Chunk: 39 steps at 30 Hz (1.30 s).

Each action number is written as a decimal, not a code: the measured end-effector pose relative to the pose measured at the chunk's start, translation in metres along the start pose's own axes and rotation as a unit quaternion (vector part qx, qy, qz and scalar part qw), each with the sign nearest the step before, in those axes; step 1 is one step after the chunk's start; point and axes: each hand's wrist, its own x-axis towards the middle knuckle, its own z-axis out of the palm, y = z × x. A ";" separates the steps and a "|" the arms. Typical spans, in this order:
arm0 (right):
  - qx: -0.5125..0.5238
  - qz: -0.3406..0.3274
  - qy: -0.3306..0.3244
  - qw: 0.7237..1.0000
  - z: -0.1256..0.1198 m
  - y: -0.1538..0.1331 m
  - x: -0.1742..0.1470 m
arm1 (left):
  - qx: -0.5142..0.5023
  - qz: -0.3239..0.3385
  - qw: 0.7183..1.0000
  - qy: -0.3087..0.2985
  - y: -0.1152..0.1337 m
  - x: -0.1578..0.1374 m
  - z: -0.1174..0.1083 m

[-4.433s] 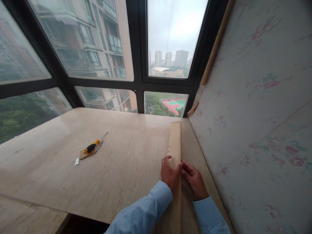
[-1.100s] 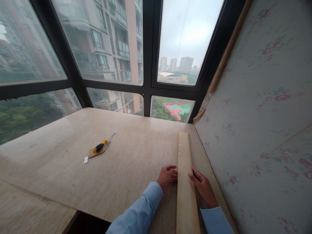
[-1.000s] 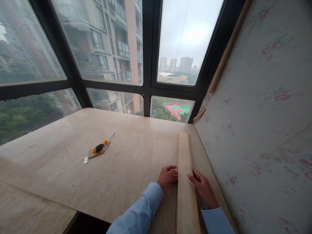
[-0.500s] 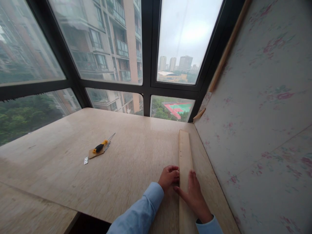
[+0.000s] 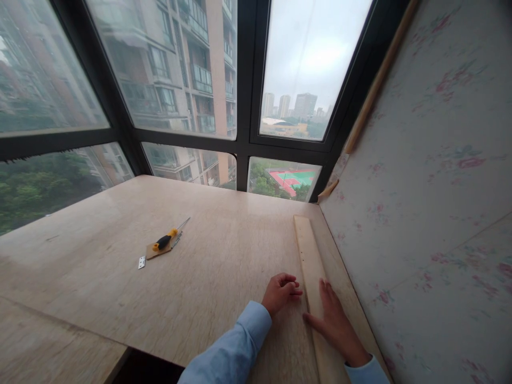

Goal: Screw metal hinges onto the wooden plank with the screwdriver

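Lower right, the right hand [image 5: 335, 325] lies flat, fingers spread, on the wooden strip [image 5: 310, 253]; the left hand [image 5: 280, 292] rests loosely curled, empty. Uneven pressure could skew the strip toward the wall [image 5: 420, 213].

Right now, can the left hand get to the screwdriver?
Probably yes: the left hand rests loosely curled on the table, and only bare surface lies between it and the screwdriver, though it is a long stretch.
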 end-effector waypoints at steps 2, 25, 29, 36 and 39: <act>0.000 0.006 -0.001 1.000 0.000 0.002 -0.001 | 0.002 0.005 1.000 -0.006 0.000 0.000 -0.001; -0.124 -0.011 0.076 0.989 0.004 -0.013 -0.004 | 0.002 0.033 0.999 -0.032 0.001 -0.027 -0.022; -0.114 -0.010 0.033 0.993 -0.001 -0.010 0.000 | 0.049 0.031 0.998 -0.022 0.016 -0.040 -0.044; -0.085 -0.008 -0.003 0.996 -0.006 -0.004 0.004 | 0.126 0.111 0.982 0.090 0.075 -0.064 -0.121; -0.065 0.011 -0.022 0.998 -0.007 0.002 0.004 | 0.158 0.166 0.957 0.180 0.105 -0.077 -0.166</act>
